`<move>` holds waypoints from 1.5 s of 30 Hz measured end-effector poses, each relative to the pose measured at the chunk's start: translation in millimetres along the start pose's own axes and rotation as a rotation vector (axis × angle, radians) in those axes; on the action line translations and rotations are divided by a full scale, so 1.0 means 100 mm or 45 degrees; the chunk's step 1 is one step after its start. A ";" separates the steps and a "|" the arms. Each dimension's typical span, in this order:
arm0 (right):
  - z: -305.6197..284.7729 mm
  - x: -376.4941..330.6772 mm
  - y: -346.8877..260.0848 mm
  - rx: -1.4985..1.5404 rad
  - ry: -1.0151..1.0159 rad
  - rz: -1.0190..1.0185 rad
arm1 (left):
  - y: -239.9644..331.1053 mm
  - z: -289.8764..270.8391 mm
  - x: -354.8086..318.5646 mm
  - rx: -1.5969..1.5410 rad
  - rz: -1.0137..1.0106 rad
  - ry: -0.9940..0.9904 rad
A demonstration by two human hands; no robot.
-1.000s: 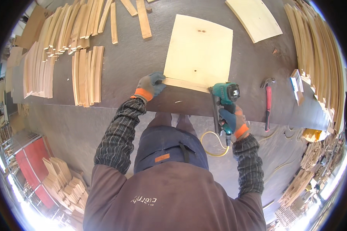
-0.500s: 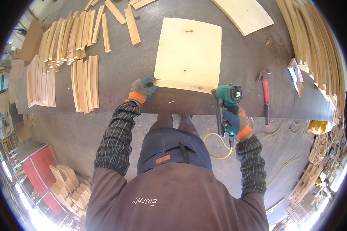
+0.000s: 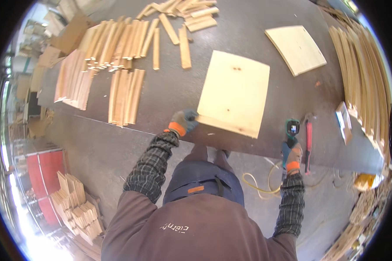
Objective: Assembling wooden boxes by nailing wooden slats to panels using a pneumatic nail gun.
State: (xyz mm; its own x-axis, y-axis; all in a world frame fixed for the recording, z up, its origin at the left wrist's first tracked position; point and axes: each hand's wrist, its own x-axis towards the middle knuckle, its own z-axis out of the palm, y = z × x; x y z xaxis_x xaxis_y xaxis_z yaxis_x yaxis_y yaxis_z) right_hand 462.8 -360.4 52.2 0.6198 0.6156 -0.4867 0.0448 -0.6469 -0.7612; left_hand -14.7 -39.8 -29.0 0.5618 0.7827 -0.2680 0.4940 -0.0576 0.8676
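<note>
A pale, nearly square wooden board [image 3: 236, 89] lies on the dark tabletop in front of me, with a narrow wooden strip [image 3: 229, 125] along its near edge. My left hand [image 3: 184, 123], in a grey and orange glove, is closed on the near left corner, where strip and board meet. Off to the right of the board, my gloved right hand [image 3: 292, 155] grips a green and black nail gun [image 3: 292, 127] by its handle. A yellow air hose [image 3: 265, 191] loops below it. Close beside the nail gun lies a hammer [image 3: 309, 141] with a red handle.
Wooden strips [image 3: 126, 98] lie in rows at the left, with more loose strips [image 3: 200, 17] at the back. Another pale board [image 3: 297, 50] rests at the back right. Long wooden slats [image 3: 361, 78] are stacked along the right edge, near a small blue-and-white box [image 3: 344, 122].
My right hand has carried the nail gun off the board's near right corner, rightward to beside the hammer. My left hand stays at the near left corner. The whole view has shifted and tilted.
</note>
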 end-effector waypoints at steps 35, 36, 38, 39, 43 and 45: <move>2.54 -0.73 -1.07 -1.007 0.091 -0.828 | 0.32 -2.05 1.59 0.685 -0.378 0.829; 2.67 -0.86 -1.29 -1.067 0.011 -0.846 | 0.26 -2.14 1.74 0.678 -0.375 0.821; 2.92 -0.93 -1.54 -1.128 -0.071 -0.861 | 0.16 -2.30 1.94 0.720 -0.582 0.642; 2.99 -0.95 -1.56 -1.191 -0.104 -0.851 | 0.20 -2.30 2.00 0.671 -0.571 0.640; 3.25 -0.83 -1.68 -1.282 -0.196 -0.883 | 0.07 -2.46 1.94 0.216 -0.504 0.368; 3.37 -0.77 -1.71 -1.280 -0.239 -0.908 | -0.02 -2.26 1.62 -0.514 -0.492 0.214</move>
State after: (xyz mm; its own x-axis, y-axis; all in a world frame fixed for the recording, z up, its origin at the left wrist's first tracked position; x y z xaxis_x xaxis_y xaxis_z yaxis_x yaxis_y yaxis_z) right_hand 143.6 -145.9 75.5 0.0933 0.9717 -0.2168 0.9552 -0.1488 -0.2558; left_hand -74.8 227.5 20.4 0.2616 0.7896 -0.5551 0.3312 0.4667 0.8200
